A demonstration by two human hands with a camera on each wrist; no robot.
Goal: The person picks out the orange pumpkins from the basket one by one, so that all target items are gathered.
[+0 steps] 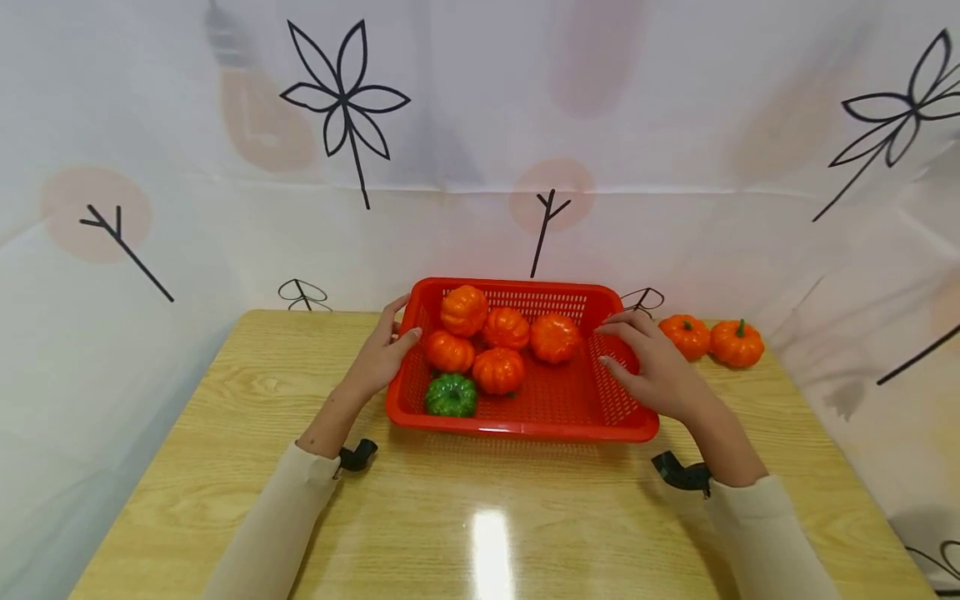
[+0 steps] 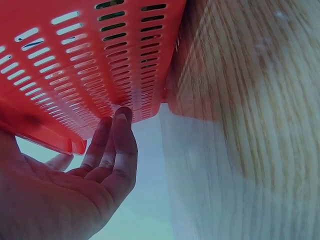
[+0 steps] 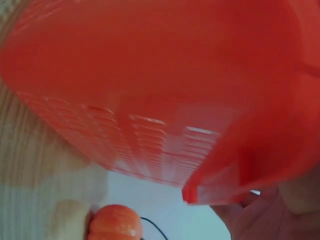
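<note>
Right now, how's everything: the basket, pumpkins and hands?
Red basket: upright, partly filled.
Five orange pumpkins: inside the basket.
Green pumpkin: inside, near left corner.
Two orange pumpkins: outside, on the table.
Left hand: gripping the basket's left rim.
Right hand: at its right rim, grip unclear.

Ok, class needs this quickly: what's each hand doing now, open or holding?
Left hand: holding the basket.
Right hand: open, over the basket's right edge; whether it touches can't be told.

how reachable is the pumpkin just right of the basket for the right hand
Probably yes: the pumpkin sits just beyond the right hand, with nothing visible between them; the hand would just need to leave the basket rim.
</note>
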